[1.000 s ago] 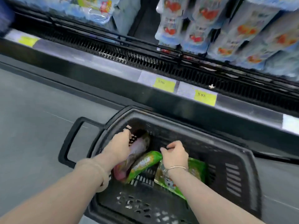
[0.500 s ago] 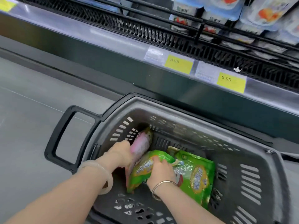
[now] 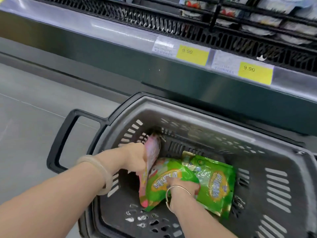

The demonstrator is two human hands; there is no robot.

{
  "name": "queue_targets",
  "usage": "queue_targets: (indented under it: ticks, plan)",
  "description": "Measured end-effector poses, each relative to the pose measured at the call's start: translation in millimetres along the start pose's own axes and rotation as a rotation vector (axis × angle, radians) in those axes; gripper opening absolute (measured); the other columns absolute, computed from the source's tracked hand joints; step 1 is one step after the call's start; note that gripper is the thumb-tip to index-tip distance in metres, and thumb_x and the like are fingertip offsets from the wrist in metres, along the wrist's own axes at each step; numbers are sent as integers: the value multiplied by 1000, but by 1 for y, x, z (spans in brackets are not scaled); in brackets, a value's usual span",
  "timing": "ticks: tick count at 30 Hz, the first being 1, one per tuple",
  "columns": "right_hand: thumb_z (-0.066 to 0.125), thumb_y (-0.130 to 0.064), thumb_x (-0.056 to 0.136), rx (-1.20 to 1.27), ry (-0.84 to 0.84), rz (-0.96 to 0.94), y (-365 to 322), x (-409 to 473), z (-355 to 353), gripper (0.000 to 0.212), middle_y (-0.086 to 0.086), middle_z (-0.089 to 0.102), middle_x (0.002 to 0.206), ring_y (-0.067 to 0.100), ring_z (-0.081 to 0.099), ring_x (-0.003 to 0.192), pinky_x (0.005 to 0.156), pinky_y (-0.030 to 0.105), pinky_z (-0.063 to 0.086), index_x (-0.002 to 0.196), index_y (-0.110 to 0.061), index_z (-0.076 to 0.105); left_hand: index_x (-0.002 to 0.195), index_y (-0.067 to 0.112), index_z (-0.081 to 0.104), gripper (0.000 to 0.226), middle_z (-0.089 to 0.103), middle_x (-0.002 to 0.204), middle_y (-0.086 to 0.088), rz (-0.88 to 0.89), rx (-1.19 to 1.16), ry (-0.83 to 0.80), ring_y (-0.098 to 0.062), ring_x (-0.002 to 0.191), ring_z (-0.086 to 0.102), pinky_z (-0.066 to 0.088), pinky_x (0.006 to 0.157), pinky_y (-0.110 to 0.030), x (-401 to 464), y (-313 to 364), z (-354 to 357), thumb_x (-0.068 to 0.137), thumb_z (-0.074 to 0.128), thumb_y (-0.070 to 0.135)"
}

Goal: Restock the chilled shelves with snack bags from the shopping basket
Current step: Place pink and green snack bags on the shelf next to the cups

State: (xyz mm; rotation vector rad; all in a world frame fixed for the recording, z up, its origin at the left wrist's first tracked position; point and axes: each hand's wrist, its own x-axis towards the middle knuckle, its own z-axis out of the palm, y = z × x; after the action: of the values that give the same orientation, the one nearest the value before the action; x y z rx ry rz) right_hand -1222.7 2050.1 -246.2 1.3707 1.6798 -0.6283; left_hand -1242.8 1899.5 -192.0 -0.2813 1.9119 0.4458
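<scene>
Left hand [image 3: 135, 158] clasps pink bag [image 3: 151, 152]; right hand [image 3: 183, 185] grips green bag [image 3: 164, 182] inside basket [image 3: 283, 186].

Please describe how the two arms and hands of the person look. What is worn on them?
Both forearms are bare, with no sleeves or gloves visible. The left wrist carries a thick, pale, translucent bangle. The right wrist carries a thin metal bangle, open-ended and gold-toned. No rings are visible on the left hand or right hand.
</scene>
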Motion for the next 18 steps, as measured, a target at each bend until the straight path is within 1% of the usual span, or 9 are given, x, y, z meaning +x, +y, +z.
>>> queue_targets:
  ticks: [2, 3, 4, 5, 7, 8, 10, 12, 18]
  plan:
    - [75, 0, 71, 284, -81, 67, 2, 4, 4, 68, 29, 48, 111, 34, 59, 86, 97, 44, 39, 122, 9, 31, 125, 4, 56, 47, 61, 122, -21, 50, 69, -45, -33, 111, 58, 46, 83, -30, 3, -6, 8, 80, 50, -4]
    - [65, 1, 81, 433, -198, 104, 0, 3, 9, 37, 24, 47, 95, 28, 57, 61, 95, 44, 40, 106, 11, 40, 131, 8, 51, 50, 57, 129, -18, 80, 122, -20, -32, 117, 54, 42, 90, -28, 5, -8, 9, 83, 46, -4]
    - [53, -1, 90, 461, -341, 121, 1, 0, 12, 12, 17, 46, 91, 22, 53, 51, 90, 42, 43, 86, 7, 44, 134, 14, 49, 51, 55, 133, -14, 99, 196, 27, -30, 121, 51, 41, 97, -29, 6, -10, 9, 86, 45, -2]
    - [43, -3, 95, 421, -449, 83, 4, -1, 12, 19, 11, 49, 93, 21, 53, 57, 82, 37, 45, 76, 1, 43, 134, 17, 49, 50, 54, 133, -12, 110, 275, 79, -30, 123, 50, 40, 100, -32, 7, -11, 9, 87, 47, -1]
    - [38, -4, 97, 281, -455, -8, 7, 6, 16, 12, 17, 54, 121, 27, 56, 88, 73, 33, 46, 89, -1, 47, 131, 18, 51, 49, 57, 127, -13, 112, 393, 124, -32, 119, 52, 44, 98, -37, 7, -6, 7, 86, 48, -1]
    - [41, -6, 96, 182, -403, -52, 6, 8, 16, 8, 20, 50, 131, 29, 56, 93, 71, 32, 46, 96, -3, 48, 129, 16, 53, 48, 57, 123, -16, 102, 414, 125, -34, 117, 53, 45, 95, -39, 6, -3, 6, 86, 46, -3]
    - [50, -13, 92, -217, -164, -253, -1, 1, 6, 10, 17, 55, 130, 30, 60, 100, 76, 32, 49, 92, -5, 54, 126, 13, 55, 47, 57, 122, -17, 60, 420, 139, -36, 114, 55, 46, 90, -39, 1, 4, 2, 85, 45, -6]
    - [50, -14, 91, -587, 39, -499, -8, -9, -9, 18, 14, 61, 123, 28, 58, 113, 85, 30, 48, 104, -5, 60, 121, 7, 56, 38, 58, 121, -16, 30, 431, 185, -33, 113, 56, 46, 87, -38, -4, 9, -3, 86, 46, -4]
    - [34, 2, 88, -1053, 127, -1006, -25, -59, -65, 34, 11, 62, 118, 28, 60, 111, 86, 35, 48, 116, -10, 48, 109, 14, 66, 25, 43, 124, -9, 185, 482, 296, -30, 119, 38, 40, 93, -38, -37, 25, -49, 87, 59, 24]
